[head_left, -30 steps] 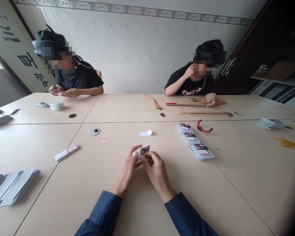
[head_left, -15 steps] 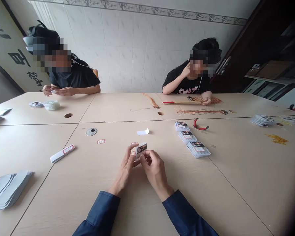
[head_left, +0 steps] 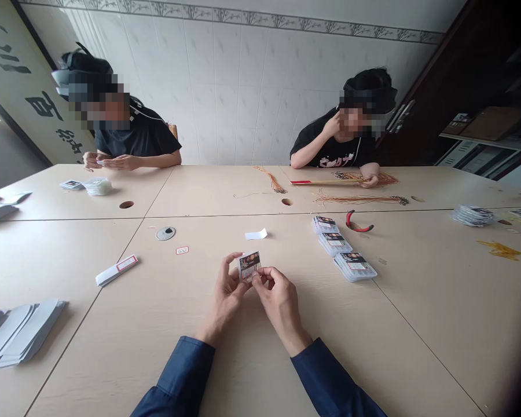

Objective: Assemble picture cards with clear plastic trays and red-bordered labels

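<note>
Between my two hands, over the near middle of the table, is a small flat packet (head_left: 249,264) with a dark printed card, its front turned towards me. My left hand (head_left: 226,295) pinches it by the left side and lower edge, thumb in front. At the lower right corner, the thumb and bent fingers of my right hand (head_left: 278,298) close on the same packet. What lies behind it is hidden. Matching packets stand in a row of stacks (head_left: 355,266) to the right of my hands.
Red-handled pliers (head_left: 359,225) lie beyond the stacks. A white paper slip (head_left: 256,234) and a red-edged label (head_left: 182,250) lie ahead. At left are a folded white strip (head_left: 116,270) and white paper sheets (head_left: 30,336). Two people sit across, near orange cords (head_left: 360,198).
The packet has turned to face me more squarely, and my left fingers have shifted round its edge. A red-edged label behind my left fingertips no longer shows. The whole view has shifted slightly.
</note>
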`<state>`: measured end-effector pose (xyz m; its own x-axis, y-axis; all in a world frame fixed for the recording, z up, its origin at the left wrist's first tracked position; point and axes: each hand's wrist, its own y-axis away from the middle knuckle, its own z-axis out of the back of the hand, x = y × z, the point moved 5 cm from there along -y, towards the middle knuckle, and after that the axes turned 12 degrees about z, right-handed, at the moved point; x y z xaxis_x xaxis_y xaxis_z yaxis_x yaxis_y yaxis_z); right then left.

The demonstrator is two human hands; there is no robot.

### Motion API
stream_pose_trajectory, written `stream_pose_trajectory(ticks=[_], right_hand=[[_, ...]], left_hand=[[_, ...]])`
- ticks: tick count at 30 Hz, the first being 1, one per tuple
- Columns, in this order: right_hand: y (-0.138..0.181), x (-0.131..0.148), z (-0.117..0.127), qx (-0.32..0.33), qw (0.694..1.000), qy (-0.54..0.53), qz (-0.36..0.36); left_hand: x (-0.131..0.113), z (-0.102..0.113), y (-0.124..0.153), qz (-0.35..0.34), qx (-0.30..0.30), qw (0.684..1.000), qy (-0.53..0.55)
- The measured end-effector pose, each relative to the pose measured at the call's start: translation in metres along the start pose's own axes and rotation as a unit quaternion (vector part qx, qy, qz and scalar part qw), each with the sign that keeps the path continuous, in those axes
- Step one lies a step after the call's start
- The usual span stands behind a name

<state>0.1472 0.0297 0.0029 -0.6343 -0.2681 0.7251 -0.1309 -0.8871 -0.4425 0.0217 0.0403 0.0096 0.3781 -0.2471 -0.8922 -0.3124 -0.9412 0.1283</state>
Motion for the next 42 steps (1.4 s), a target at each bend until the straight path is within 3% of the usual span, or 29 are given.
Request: stream_pose_trajectory(ticks=[7, 22, 42], right_hand=[[-0.0003, -0.0024, -0.0034, 0.006, 0.998, -0.05, -0.032], [-0.0011, -0.0016, -0.0025, 0.013, 0.999, -0.016, -0.047], [-0.0021, -0.0037, 0.003, -0.003, 0.999, 0.009, -0.05]], left_hand=[[0.0004, -0.0012, 0.0, -0.008, 0.009, 1.0, -0.011], [0.0046, 0.0016, -0.0016, -0.031, 0.018, 0.999, -0.041], [0.005, 0.0028, -0.0023, -0.008, 0.014, 1.0, 0.014]])
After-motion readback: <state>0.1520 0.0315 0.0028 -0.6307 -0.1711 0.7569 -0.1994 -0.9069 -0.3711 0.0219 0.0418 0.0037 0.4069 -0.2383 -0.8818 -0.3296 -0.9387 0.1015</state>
